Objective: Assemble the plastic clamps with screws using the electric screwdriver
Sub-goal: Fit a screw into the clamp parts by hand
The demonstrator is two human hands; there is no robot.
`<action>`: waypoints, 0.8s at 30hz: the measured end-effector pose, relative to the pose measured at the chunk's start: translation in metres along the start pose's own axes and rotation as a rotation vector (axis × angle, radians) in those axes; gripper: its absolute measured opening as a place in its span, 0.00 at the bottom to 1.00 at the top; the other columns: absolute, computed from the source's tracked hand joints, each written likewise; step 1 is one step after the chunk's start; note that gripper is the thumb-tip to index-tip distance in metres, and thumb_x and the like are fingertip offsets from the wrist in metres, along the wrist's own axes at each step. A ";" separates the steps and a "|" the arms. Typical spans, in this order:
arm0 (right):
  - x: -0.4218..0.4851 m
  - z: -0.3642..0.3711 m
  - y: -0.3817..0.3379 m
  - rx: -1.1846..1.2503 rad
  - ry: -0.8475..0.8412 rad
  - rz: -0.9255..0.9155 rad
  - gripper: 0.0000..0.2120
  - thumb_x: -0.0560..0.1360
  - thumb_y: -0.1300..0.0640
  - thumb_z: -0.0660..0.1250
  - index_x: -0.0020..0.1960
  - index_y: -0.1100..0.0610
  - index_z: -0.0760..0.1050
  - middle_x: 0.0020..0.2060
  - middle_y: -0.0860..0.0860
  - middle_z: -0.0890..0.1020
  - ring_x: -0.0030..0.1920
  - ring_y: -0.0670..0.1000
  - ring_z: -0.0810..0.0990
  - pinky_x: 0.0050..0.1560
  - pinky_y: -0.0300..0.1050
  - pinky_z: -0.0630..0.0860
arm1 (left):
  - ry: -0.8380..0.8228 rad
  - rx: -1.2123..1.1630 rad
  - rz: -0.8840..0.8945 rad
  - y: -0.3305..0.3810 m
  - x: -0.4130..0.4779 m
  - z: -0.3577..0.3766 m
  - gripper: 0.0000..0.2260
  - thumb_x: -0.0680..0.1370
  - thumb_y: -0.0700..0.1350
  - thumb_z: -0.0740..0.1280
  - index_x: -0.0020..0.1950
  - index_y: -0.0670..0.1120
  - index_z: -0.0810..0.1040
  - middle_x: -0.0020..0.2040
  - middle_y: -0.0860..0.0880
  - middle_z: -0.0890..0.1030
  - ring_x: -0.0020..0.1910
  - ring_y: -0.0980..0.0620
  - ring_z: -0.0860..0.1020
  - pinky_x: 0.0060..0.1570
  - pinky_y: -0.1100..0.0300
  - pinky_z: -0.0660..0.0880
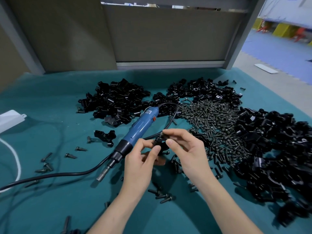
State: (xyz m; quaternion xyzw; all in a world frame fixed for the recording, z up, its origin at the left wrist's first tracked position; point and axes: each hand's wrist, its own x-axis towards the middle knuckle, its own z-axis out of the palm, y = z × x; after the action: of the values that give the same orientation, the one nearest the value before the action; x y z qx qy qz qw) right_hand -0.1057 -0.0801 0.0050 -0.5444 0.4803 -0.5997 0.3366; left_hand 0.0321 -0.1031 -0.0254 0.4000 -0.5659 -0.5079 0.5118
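Note:
My left hand (143,159) pinches a black plastic clamp (160,144) held above the teal cloth. My right hand (184,149) pinches a dark screw (163,133) at the clamp's top between thumb and forefinger. The blue electric screwdriver (140,129) lies on the cloth just left of my hands, its bit (103,174) pointing down-left and its black cable (55,175) running off to the left. No hand touches the screwdriver.
Heaps of black clamp parts lie at the back left (116,100), back right (206,92) and right (270,149). A pile of screws (214,125) lies right of my hands. Loose screws (45,164) dot the teal cloth (50,102). A white box (10,119) sits at the left edge.

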 end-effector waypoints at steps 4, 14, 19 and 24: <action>0.001 -0.004 0.003 0.033 -0.066 0.047 0.16 0.75 0.70 0.67 0.51 0.49 0.80 0.47 0.41 0.84 0.50 0.42 0.82 0.52 0.33 0.75 | 0.031 -0.097 -0.039 0.001 0.004 -0.004 0.09 0.71 0.47 0.72 0.47 0.61 0.77 0.48 0.54 0.83 0.28 0.51 0.79 0.33 0.62 0.77; 0.007 -0.016 0.006 -0.015 -0.158 0.070 0.16 0.74 0.70 0.68 0.52 0.50 0.79 0.51 0.45 0.84 0.56 0.46 0.81 0.59 0.42 0.76 | -0.122 -0.140 -0.132 0.001 0.000 0.001 0.18 0.69 0.47 0.72 0.59 0.53 0.79 0.52 0.50 0.85 0.39 0.42 0.85 0.45 0.52 0.82; 0.008 -0.013 0.012 -0.044 -0.146 0.058 0.19 0.71 0.76 0.67 0.43 0.50 0.81 0.48 0.44 0.85 0.53 0.45 0.82 0.55 0.36 0.75 | -0.104 -0.174 -0.177 -0.002 0.000 0.003 0.15 0.67 0.49 0.72 0.53 0.49 0.80 0.46 0.45 0.85 0.40 0.41 0.85 0.42 0.54 0.82; 0.009 -0.018 0.010 -0.038 -0.207 0.042 0.17 0.71 0.72 0.70 0.49 0.51 0.83 0.54 0.50 0.83 0.58 0.46 0.80 0.56 0.36 0.75 | -0.100 -0.196 -0.166 -0.002 0.004 0.001 0.13 0.70 0.49 0.70 0.53 0.47 0.79 0.44 0.44 0.86 0.41 0.42 0.85 0.40 0.58 0.81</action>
State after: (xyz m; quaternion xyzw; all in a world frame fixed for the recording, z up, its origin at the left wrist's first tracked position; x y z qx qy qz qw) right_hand -0.1256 -0.0878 -0.0011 -0.5995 0.4655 -0.5239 0.3866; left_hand 0.0303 -0.1072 -0.0269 0.3677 -0.5035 -0.6206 0.4756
